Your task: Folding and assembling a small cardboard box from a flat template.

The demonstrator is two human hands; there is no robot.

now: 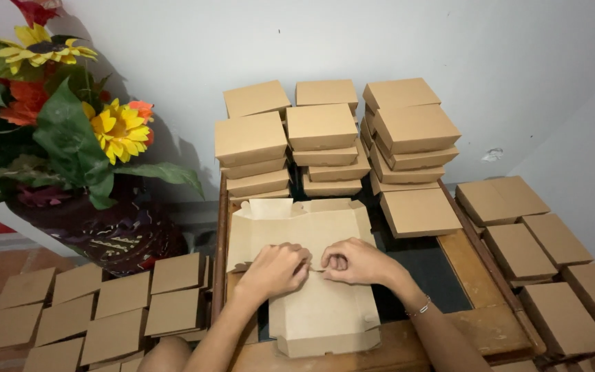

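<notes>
Item: unfolded kraft cardboard box [315, 275], brown, lying open and flat-sided on the dark-topped wooden table [480, 327], in the middle of our view. Its long axis runs near to far; the lid half, with small flaps along its far edge, points toward the wall, and the shallow tray half points toward us, its near end just over the table's near edge.

Our left hand [277, 269]: fingers curled nearly shut, fingertips pinching the cardboard at the fold line where lid meets tray. Knuckles uppermost.

Our right hand [356, 262]: likewise curled close, thumb and fingers pinched on the same fold line, just beside the left hand; the two almost touch. A thin bracelet [419, 308] sits on the wrist.

Stock, far end of the table: stacks of closed kraft boxes [321, 127], three columns, several high, some askew, standing against the white wall [380, 41]. One single closed box [420, 211] lies right of the open one, near the right stack.

Stock, right: a row of closed boxes [518, 251] on a lower level, running near to far.

Stock, left: closed boxes [122, 296] set out in rows on the floor.

Far left: a dark patterned vase [115, 234] with artificial sunflowers [118, 127], orange blooms and green leaves.
</notes>
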